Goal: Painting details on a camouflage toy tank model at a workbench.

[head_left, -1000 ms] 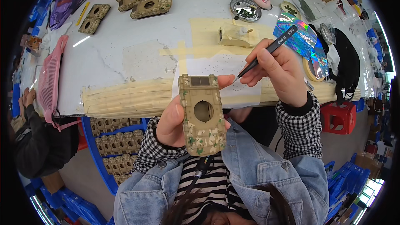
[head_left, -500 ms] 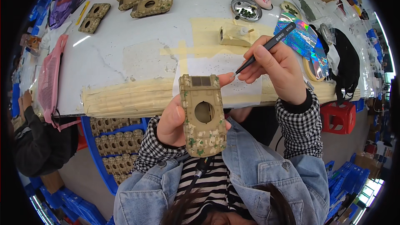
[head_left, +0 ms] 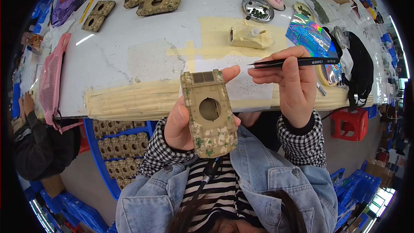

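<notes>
My left hand (head_left: 177, 126) grips a model tank hull (head_left: 213, 136) in tan and green pixel camouflage, with a round hole in its top. Its thumb lies along the hull's left side, and the index finger sticks out past the far right corner. To the right, my right hand (head_left: 298, 88) holds black pointed tweezers (head_left: 317, 61) almost level. Their tips point left toward the left index finger, a short gap away from it. Whether anything tiny sits at the tips is too small to tell. White paper (head_left: 254, 84) lies on the table beyond the hull.
Several camouflage hulls (head_left: 158, 4) lie at the far left of the table. A round metal dish (head_left: 257, 2) holds small dark green parts. Nearer stands a tan block (head_left: 250, 36). A blue crate (head_left: 100, 164) of hulls is at lower left, and a red stool (head_left: 350, 125) at right.
My right hand has drawn back from the left index finger, and the tweezers have swung from steeply slanted to nearly level. The hull has tilted slightly and shifted a little away from me.
</notes>
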### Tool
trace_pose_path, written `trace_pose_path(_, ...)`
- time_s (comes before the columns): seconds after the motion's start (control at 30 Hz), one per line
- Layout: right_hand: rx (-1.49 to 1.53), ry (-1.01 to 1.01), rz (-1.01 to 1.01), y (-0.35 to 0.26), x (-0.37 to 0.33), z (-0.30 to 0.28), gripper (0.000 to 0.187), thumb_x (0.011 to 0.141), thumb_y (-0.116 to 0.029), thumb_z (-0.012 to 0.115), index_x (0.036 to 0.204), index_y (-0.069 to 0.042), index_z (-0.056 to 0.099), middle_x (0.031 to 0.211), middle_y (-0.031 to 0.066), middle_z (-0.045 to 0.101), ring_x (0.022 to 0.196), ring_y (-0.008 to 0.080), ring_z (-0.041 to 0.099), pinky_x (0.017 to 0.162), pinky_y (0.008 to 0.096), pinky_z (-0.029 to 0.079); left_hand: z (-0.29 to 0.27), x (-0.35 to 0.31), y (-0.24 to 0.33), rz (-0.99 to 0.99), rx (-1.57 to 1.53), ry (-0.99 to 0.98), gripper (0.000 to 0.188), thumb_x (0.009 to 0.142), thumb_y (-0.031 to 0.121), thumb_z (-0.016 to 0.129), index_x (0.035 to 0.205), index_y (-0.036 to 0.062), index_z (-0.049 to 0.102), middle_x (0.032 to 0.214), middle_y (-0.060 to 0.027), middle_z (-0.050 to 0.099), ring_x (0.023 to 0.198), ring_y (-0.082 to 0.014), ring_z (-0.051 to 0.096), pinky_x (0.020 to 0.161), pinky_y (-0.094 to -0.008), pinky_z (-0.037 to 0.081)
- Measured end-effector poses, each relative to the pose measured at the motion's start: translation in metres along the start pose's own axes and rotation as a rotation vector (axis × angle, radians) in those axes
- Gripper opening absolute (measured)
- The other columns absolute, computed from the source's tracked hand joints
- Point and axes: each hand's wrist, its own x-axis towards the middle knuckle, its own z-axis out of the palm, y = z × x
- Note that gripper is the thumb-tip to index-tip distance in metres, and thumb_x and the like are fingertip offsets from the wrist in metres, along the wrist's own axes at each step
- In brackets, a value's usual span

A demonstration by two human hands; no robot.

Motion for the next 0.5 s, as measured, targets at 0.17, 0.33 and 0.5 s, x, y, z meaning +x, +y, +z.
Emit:
trace_pose_path(0.17, -0.08, -0.009, -0.171, 0.011, -0.011, 0.007, 0.027, 0.1, -0.024, 0.033, 0.103, 0.001, 0.042, 0.096, 0.0193, 0.058, 0.086, 0.0295, 0.066, 0.075, 0.0379, 0.057, 0.0, 0.005, -0.005, 0.035, -0.032, -0.068, 0.099, 0.078, 0.045, 0.068, 0.143, 0.0005, 0.009, 0.149, -0.0192, 0.012, 0.102, -0.0324, 0.06, 0.081, -0.04, 0.054)
trace_pose_path(0.33, -0.089, 0.029, -0.221, 0.015, -0.014, 0.012, 0.026, 0.099, -0.023, 0.036, 0.102, 0.001, 0.044, 0.095, 0.0164, 0.056, 0.084, 0.027, 0.065, 0.075, 0.038, 0.057, 0.001, 0.006, -0.007, -0.019, -0.015, -0.05, 0.105, 0.073, 0.042, 0.074, 0.143, -0.0004, 0.008, 0.15, -0.0178, 0.008, 0.101, -0.0332, 0.06, 0.079, -0.0408, 0.055)
trace_pose_path(0.5, -0.075, 0.041, -0.219, 0.016, -0.014, 0.013, 0.025, 0.099, -0.023, 0.037, 0.102, 0.001, 0.044, 0.094, 0.0164, 0.056, 0.083, 0.0265, 0.066, 0.074, 0.0375, 0.058, -0.001, 0.006, -0.01, 0.03, 0.075, -0.072, 0.107, 0.071, 0.04, 0.076, 0.143, -0.0012, 0.009, 0.151, -0.0179, 0.006, 0.103, -0.0324, 0.06, 0.081, -0.0402, 0.054)
